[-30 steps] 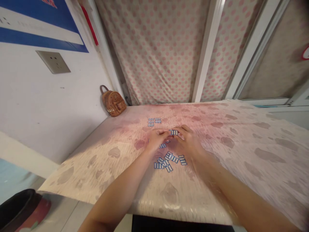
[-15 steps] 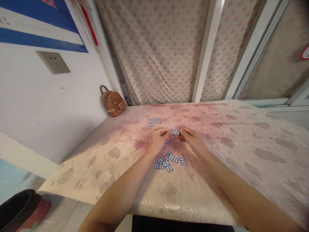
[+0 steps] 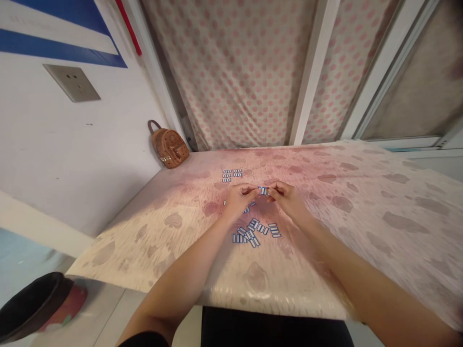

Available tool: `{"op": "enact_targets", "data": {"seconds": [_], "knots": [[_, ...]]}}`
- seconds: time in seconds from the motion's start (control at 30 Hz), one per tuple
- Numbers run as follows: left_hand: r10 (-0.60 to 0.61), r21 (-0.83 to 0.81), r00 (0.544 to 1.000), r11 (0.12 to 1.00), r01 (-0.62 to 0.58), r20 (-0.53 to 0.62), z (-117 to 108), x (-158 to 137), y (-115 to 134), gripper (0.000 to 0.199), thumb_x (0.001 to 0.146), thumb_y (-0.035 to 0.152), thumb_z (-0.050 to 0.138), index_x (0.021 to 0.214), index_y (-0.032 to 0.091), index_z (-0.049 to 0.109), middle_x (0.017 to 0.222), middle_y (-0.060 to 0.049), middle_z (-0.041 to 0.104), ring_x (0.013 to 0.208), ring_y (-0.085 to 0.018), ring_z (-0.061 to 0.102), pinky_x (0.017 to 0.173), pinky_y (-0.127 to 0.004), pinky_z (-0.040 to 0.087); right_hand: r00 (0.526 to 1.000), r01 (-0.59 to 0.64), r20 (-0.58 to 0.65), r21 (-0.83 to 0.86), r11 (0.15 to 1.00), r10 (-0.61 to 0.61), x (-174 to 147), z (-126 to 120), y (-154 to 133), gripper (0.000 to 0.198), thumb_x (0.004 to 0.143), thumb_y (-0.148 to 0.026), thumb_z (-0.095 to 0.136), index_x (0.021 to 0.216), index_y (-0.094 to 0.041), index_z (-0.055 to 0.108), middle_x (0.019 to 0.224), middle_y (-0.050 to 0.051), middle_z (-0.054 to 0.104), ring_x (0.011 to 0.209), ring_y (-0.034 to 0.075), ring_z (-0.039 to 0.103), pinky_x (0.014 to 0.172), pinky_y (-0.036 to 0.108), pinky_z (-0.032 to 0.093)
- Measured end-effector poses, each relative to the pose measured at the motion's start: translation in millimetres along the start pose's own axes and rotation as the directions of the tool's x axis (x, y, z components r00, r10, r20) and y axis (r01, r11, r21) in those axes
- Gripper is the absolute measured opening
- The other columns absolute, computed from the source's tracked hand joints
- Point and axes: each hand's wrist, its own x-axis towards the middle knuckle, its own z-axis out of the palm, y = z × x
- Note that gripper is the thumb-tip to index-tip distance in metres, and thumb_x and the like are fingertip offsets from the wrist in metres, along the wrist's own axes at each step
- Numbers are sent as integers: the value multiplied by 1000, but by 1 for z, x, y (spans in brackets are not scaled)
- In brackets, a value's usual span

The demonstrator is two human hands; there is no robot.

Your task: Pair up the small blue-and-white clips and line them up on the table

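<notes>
Between my two hands is a small strip of blue-and-white striped pieces. My left hand pinches its left end. The fingertips of my right hand are closed on its right end and cover part of it. Below the hands lies a loose, overlapping heap of similar striped strips, with one strip at its right side. Farther back, more of these strips sit in two neat groups, a left group and a right group. A few pieces lie partly hidden beside my left wrist.
A patterned pink and cream cloth covers the table. A small brown backpack-shaped bag stands at the back left against the wall. On the floor at lower left is a dark-rimmed bin. A dotted curtain hangs behind the table.
My right fingers have moved closer to my left and now cover more of the held strip. The whole view has shifted slightly. The heap and the neat groups look the same.
</notes>
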Motion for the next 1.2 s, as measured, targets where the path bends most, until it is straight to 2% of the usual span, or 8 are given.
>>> {"op": "enact_targets", "data": {"seconds": [0.1,0.2,0.33,0.47,0.57,0.73,0.93,1.2], "knots": [[6,-10,1000,1000,-6,11,-4,4,-3,18,77,29,74,82,13,75,73,-6,74,62,-14,66,58,-22,49,999,-27,17,-34,999,27,0,0,4,16,82,-35,56,76,-21,61,67,0,65,62,16,63,67,31,50],[7,-7,998,1000,-7,-64,-12,9,-3,13,77,26,72,77,13,74,68,-4,72,60,-13,64,59,-22,49,998,-8,59,-164,986,18,-3,2,5,13,81,-33,56,74,-22,58,66,-1,65,61,16,61,63,29,47],[-22,-42,977,999,14,-211,-25,15,-1,13,75,26,73,78,14,74,71,-4,73,64,-14,67,60,-22,51,958,83,283,-448,890,54,-16,8,-1,13,77,-28,60,66,-22,56,61,-2,61,57,14,55,55,27,36],[-48,-76,959,997,28,-279,-34,19,0,13,74,26,73,79,13,74,73,-5,73,66,-14,68,60,-21,51,891,263,453,-568,780,29,-28,12,-7,15,69,-26,69,64,-24,55,63,-2,61,58,16,52,54,28,31],[-50,-83,952,996,26,-303,-37,20,1,13,76,25,71,80,13,74,73,-4,73,67,-14,69,61,-22,53,861,347,508,-571,744,-11,-32,11,-9,16,67,-23,72,66,-25,55,66,-1,61,60,17,52,55,29,29],[-65,-99,946,994,35,-319,-38,20,3,11,75,24,72,78,13,73,72,-5,73,68,-16,69,62,-24,54,804,349,594,-522,778,38,-33,9,-13,17,69,-16,67,65,-23,51,70,-1,61,64,16,54,57,29,32],[-51,-114,939,993,13,-339,-38,22,1,19,72,31,77,77,13,73,69,-4,71,64,-15,68,60,-24,53,803,336,583,-612,716,121,-30,11,-23,13,70,-21,68,75,-21,57,76,2,62,71,19,55,61,30,32],[35,-206,804,959,-194,-594,-57,24,8,31,68,42,80,79,13,73,76,-5,73,72,-14,68,66,-22,53,774,336,626,-536,775,98,-33,8,-26,14,72,-15,61,81,-21,53,81,2,62,71,17,54,59,28,32]]}}
